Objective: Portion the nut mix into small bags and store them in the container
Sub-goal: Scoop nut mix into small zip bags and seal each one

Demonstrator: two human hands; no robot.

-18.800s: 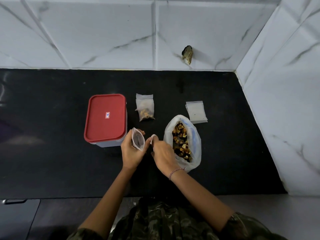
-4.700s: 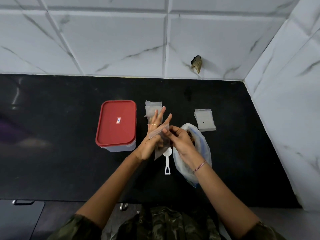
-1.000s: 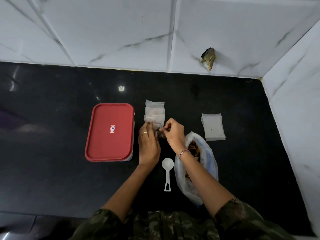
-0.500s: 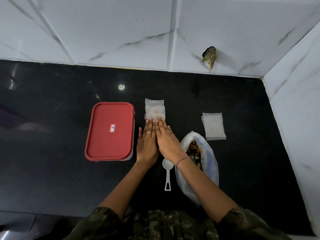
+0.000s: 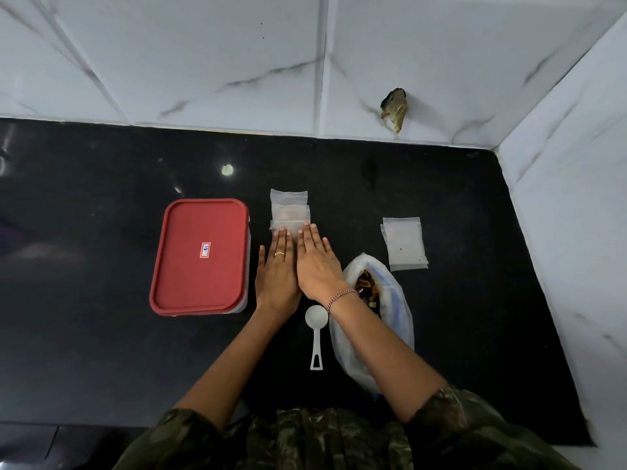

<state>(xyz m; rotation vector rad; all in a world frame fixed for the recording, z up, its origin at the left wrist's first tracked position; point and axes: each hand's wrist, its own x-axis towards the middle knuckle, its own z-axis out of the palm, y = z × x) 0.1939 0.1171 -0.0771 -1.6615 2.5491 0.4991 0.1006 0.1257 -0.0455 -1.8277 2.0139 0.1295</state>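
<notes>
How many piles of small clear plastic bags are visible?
2. One pile, touched by the left hand and right hand, lies beside the red-lidded container; the other beyond the large nut bag. Stacked bags may be hidden.

Black glossy worktop (image 5: pixel 101 334) is backed by white marble-veined wall tiles (image 5: pixel 203 45). A brownish lump (image 5: pixel 395 110) is seen on the wall near the worktop's far right corner.

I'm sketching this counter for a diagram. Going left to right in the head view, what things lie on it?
Red-lidded container → stack of filled small bags → white spoon → open bag of nut mix.
</notes>
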